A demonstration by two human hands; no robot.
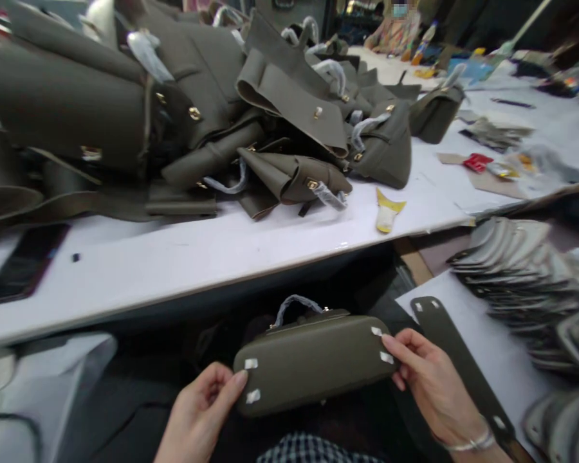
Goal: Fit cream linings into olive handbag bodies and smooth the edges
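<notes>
Checked cloth [313, 450], left hand [200, 408], right hand [431, 376], olive bag [316, 365] held between

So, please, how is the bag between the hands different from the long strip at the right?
The bag is bulky, while the strip is thin and flat. The bag is held at its ends by the left hand and right hand; the strip lies over white paper. The bag has a plastic-wrapped handle; the strip shows none. Both are dark olive with small white pieces near the ends.
</notes>
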